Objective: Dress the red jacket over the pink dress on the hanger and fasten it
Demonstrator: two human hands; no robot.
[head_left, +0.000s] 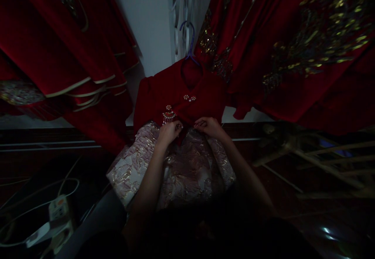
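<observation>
A dress with a red velvet-like bodice (158, 91) and a shiny pink-gold brocade skirt (189, 169) hangs in front of me from a purple hanger (191, 42). Pearl flower fasteners (189, 98) sit below its V-neck, and a beaded ornament with a fringe (168, 115) is on the left of the chest. At the waist, my left hand (170, 132) is closed in a pinch just under the ornament. My right hand (209, 127) pinches a short way to the right, at the bodice's lower edge. Whatever small thing is in either hand's fingertips is too dark to name.
Red garments with pale trim (101, 80) hang at left; others with gold sequins (331, 28) hang at right. Behind is a pale wall (146, 16). A power strip (60, 212) with cables lies lower left, and a wooden slatted frame (328, 165) stands lower right.
</observation>
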